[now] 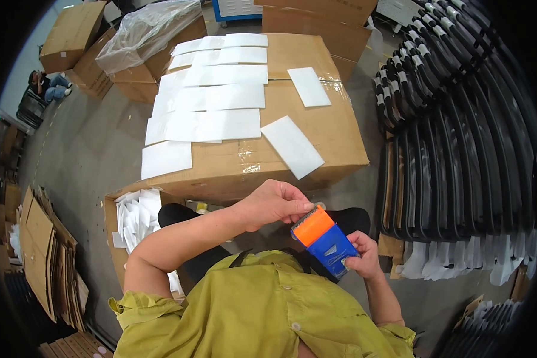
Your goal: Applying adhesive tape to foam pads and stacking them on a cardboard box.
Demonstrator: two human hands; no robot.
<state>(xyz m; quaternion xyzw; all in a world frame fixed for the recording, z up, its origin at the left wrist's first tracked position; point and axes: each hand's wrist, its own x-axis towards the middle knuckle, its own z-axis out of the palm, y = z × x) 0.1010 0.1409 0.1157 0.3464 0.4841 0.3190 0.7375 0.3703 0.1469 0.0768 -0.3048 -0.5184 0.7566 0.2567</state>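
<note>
A blue tape dispenser [330, 246] with an orange front guard sits low in the head view, just above my yellow-green shirt. My right hand [364, 256] grips its blue body from the right side. My left hand [274, 203] reaches across from the left, and its fingertips pinch at the top edge of the orange guard. In front of me stands a large cardboard box [316, 143], its top covered with several white rectangular sheets [212, 95] laid in rows.
A small open carton of white sheets [134, 218] stands at my left. Stacked black curved parts [459, 131] fill the right side. Flattened cardboard [45, 256] lies at far left. More cartons, one under clear plastic [152, 27], stand behind the large box.
</note>
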